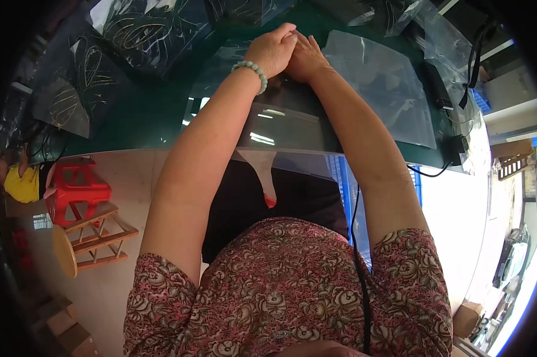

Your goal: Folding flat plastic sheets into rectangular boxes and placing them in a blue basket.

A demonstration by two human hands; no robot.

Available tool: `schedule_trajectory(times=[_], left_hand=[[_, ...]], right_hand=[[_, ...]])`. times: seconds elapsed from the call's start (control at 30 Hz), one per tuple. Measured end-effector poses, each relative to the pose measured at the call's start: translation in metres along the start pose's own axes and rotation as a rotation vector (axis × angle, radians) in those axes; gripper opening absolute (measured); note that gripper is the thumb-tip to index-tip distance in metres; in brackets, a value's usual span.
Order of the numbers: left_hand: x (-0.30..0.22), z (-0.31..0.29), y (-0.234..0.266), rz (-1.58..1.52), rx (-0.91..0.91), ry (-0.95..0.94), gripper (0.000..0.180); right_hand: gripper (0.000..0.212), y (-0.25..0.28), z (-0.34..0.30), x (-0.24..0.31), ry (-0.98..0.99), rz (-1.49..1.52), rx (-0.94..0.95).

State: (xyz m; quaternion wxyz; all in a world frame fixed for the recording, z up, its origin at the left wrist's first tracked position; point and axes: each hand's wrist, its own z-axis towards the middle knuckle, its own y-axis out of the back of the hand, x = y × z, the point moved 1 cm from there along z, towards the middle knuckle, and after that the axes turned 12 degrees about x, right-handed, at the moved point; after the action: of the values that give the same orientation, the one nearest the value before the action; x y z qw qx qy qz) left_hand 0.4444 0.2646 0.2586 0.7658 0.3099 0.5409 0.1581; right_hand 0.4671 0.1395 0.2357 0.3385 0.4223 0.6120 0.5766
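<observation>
Side by side at the far part of the green table, my two hands meet over a clear, shiny plastic sheet. My left hand, below a green bead bracelet, is closed with its fingers curled in; whatever it may pinch is hidden. My right hand lies against it, fingers stretched out over the sheet's far part. The near edge of the sheet reaches the table's front edge and reflects the lights. Right of my right hand lies a translucent plastic film.
Clear bags with thin golden strands cover the table's far left. At the right stand a black device with cables and crumpled clear film. A red stool and a wooden stool are on the floor at left.
</observation>
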Motion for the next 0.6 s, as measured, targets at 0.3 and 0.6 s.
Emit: schedule_trajectory(times=[0.3, 0.6], left_hand=[[0.032, -0.002, -0.019, 0.686, 0.175, 0.058, 0.055], [0.020, -0.003, -0.026, 0.736, 0.166, 0.019, 0.054]], right_hand=[[0.051, 0.004, -0.034, -0.076, -0.031, -0.038, 0.020], [0.044, 0.020, -0.036, -0.056, -0.022, -0.216, -0.178]])
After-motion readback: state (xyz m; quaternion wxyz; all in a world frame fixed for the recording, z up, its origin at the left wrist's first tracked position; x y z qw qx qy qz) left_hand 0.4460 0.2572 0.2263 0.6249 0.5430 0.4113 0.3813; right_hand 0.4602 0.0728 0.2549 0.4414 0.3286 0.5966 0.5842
